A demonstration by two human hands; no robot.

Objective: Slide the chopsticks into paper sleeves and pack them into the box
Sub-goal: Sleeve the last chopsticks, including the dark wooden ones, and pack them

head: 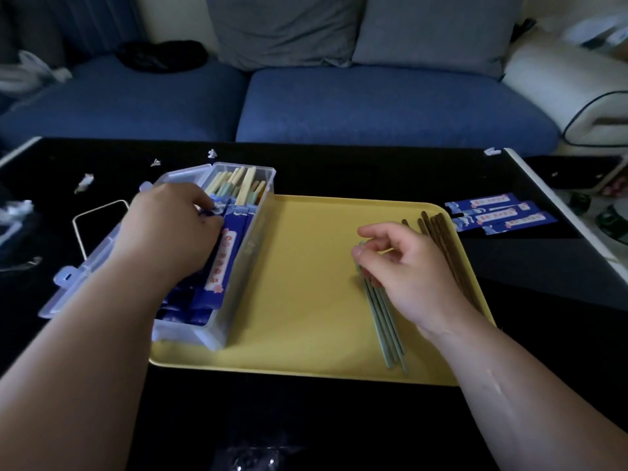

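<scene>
From the head camera: the left hand (170,229) reaches into the clear plastic box (247,266), fingers curled on the far end of a sleeved pair (221,260) that lies on other blue-sleeved ones (pale chopstick ends show at the box's far end). The box sits on the left edge of the yellow tray (306,317). The right hand (404,270) pinches the far tips of the green chopsticks (389,329) lying on the tray, with the brown chopsticks (441,239) just beside it. Blue paper sleeves (499,212) lie on the black table (339,171) near the tray's far right corner.
</scene>
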